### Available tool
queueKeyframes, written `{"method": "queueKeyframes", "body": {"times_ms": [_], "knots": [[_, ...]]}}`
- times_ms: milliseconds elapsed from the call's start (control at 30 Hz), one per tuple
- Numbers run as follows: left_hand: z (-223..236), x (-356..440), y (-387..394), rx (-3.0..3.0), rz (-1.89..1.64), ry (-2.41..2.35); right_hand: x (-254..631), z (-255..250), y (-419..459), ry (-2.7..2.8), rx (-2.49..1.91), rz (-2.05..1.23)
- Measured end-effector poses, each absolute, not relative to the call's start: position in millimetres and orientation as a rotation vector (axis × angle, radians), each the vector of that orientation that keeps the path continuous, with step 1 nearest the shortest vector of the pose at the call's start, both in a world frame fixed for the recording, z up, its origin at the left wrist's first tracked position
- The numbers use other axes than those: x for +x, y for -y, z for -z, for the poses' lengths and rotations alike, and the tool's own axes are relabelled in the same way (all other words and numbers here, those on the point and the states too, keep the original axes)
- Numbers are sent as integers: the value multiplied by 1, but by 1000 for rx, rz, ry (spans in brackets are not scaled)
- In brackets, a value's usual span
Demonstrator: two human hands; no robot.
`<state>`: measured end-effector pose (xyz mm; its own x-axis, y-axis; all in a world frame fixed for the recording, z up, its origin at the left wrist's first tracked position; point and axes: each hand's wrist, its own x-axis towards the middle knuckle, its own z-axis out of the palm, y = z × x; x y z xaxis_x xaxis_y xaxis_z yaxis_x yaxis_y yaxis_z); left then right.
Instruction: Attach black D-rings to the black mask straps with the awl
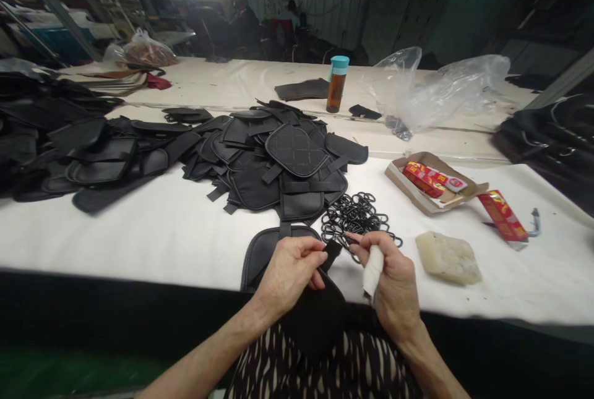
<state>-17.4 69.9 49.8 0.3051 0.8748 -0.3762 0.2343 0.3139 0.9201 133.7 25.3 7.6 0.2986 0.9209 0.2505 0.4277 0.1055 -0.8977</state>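
Note:
My left hand point(288, 275) is closed on a black leather piece point(315, 318) that hangs over the table's front edge onto my lap, pinching its short strap point(331, 252). My right hand point(392, 278) is closed too, with a white wrapping on one finger, and pinches a thin black ring at the edge of a pile of black rings point(355, 216). Another black padded piece point(262, 250) lies flat on the table just left of my hands.
A large heap of black leather pieces point(278, 158) covers the table's middle and left. To the right lie a pale wax block point(448, 257), an open cardboard box point(431, 185) with red packets, a loose red packet point(503, 216), a teal-capped bottle point(336, 83) and clear plastic bags point(440, 93).

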Motion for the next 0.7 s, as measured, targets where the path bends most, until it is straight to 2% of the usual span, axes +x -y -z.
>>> {"method": "queueKeyframes", "body": {"times_ms": [67, 167, 333, 433, 700], "knots": [[-52, -13, -68, 1228, -584, -1218, 127, -12, -24, 1307, -1507, -615], [-51, -10, -65, 1266, -565, -1218, 123, -13, -22, 1451, -1544, -496], [-42, -10, -61, 1285, -597, -1225, 125, -11, -22, 1774, -1386, 65], [-41, -10, -59, 1302, -609, -1238, 123, -14, -23, 1886, -1329, 290], [-43, -7, -58, 1156, -759, -1218, 115, -10, -22, 1935, -1321, 416]]}}
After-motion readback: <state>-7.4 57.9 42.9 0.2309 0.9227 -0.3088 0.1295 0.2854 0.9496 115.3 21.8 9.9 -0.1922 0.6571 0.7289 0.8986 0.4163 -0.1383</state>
